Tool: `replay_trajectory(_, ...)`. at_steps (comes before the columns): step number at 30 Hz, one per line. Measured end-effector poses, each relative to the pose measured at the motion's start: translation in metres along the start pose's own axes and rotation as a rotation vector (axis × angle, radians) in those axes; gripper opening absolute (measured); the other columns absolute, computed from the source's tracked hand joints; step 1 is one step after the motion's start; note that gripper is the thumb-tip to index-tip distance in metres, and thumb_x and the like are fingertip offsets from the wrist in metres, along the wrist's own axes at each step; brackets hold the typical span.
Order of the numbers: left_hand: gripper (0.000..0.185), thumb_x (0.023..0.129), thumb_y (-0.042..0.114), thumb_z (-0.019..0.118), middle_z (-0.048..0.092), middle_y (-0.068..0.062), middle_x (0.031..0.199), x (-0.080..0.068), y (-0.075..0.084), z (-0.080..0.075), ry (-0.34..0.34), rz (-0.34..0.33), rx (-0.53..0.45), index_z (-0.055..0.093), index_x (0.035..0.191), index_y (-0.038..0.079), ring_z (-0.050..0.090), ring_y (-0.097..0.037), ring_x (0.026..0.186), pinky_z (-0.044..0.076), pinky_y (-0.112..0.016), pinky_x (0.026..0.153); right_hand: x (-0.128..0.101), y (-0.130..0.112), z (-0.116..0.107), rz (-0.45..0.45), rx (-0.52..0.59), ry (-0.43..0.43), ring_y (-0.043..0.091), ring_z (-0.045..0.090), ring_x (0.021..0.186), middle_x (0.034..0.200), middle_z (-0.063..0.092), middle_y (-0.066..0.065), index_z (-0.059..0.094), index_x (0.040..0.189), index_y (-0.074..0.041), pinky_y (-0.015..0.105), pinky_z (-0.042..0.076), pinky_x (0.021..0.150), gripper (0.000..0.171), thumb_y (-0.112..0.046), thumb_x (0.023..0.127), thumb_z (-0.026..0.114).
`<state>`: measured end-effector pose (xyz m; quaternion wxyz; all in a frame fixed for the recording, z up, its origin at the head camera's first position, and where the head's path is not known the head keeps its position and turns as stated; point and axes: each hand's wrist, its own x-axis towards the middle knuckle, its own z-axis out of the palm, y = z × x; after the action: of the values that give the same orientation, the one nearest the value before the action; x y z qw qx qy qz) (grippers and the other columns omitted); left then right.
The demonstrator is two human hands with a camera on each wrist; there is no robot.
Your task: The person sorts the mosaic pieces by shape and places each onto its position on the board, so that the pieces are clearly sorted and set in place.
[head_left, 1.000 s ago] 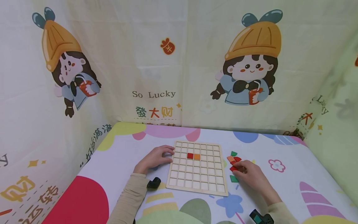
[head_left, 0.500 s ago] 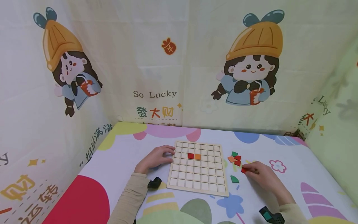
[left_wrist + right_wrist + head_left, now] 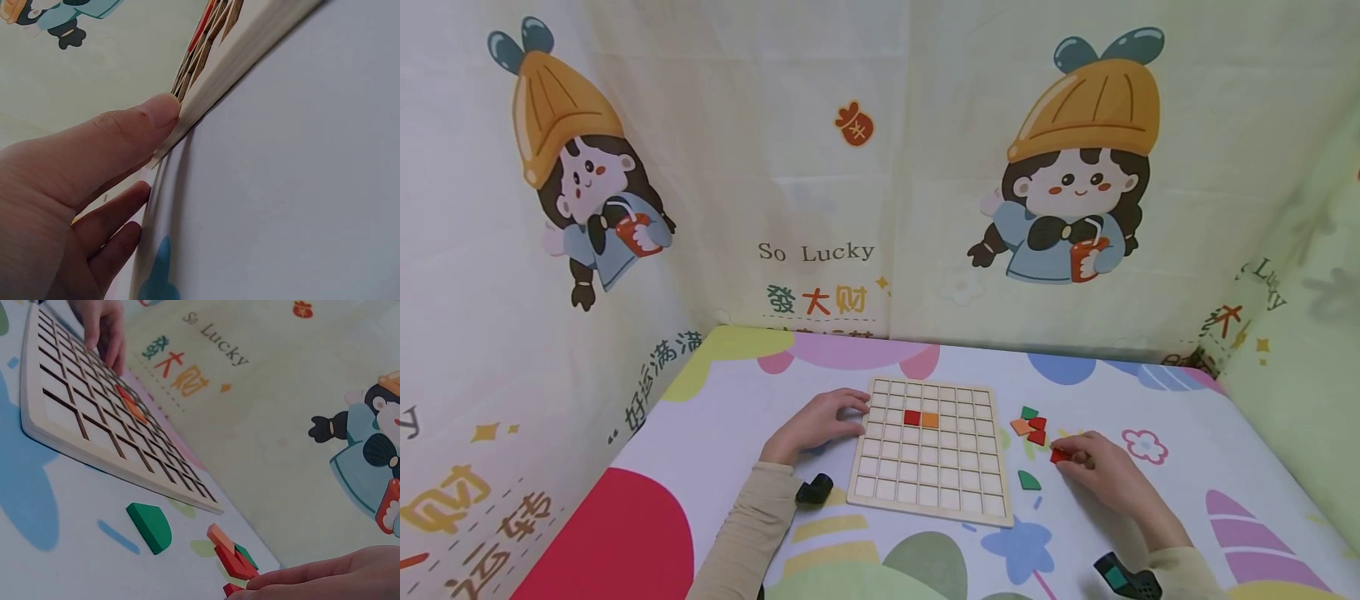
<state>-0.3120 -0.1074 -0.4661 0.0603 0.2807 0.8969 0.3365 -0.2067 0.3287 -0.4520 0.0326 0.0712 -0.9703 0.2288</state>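
Observation:
My right hand (image 3: 1105, 475) pinches a small red tile (image 3: 1059, 456) between thumb and fingertips, low over the table at the right of the wooden grid board (image 3: 932, 513). Most of that tile is hidden by the fingers. On the board, a red square (image 3: 912, 417) and an orange square (image 3: 929, 420) fill neighbouring cells. My left hand (image 3: 820, 423) rests at the board's left side, its thumb (image 3: 159, 111) touching the edge in the left wrist view, fingers relaxed.
Beside the board's right edge lie a green tile (image 3: 1029, 412), an orange tile (image 3: 1020, 427) and red tiles (image 3: 1037, 437) in a cluster. A green round-cornered piece (image 3: 1028, 480) lies apart, nearer me. A patterned cloth (image 3: 1180, 492) covers the table; printed curtains (image 3: 925, 208) surround it.
My right hand has drawn a red tile right and slightly toward me, away from the cluster, then shifted it only slightly. The left hand stays at the board's edge.

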Motion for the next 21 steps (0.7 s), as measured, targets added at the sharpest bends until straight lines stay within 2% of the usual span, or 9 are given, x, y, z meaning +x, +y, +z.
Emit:
replay_trajectory(12, 0.029, 0.08, 0.024, 0.071, 0.055, 0.004, 0.129, 0.0002, 0.0007, -0.0004, -0.004, 0.001, -0.002, 0.067, 0.107, 0.014, 0.045, -0.017, 0.126, 0.036, -0.038, 0.107, 0.0018, -0.0003, 0.0008, 0.02, -0.014, -0.004, 0.015, 0.048, 0.08, 0.096, 0.058, 0.004, 0.066, 0.109, -0.008, 0.022, 0.046, 0.065, 0.03, -0.015, 0.08, 0.07)
replay_trajectory(21, 0.029, 0.08, 0.024, 0.071, 0.054, 0.003, 0.13, 0.0006, 0.0005, -0.0011, -0.007, 0.008, -0.002, 0.067, 0.107, 0.014, 0.044, -0.017, 0.126, 0.035, -0.037, 0.108, 0.0009, 0.0001, -0.0019, 0.048, 0.016, 0.021, 0.02, 0.053, 0.088, 0.105, 0.059, 0.012, 0.062, 0.114, -0.006, 0.037, 0.051, 0.076, 0.035, -0.016, 0.081, 0.069)
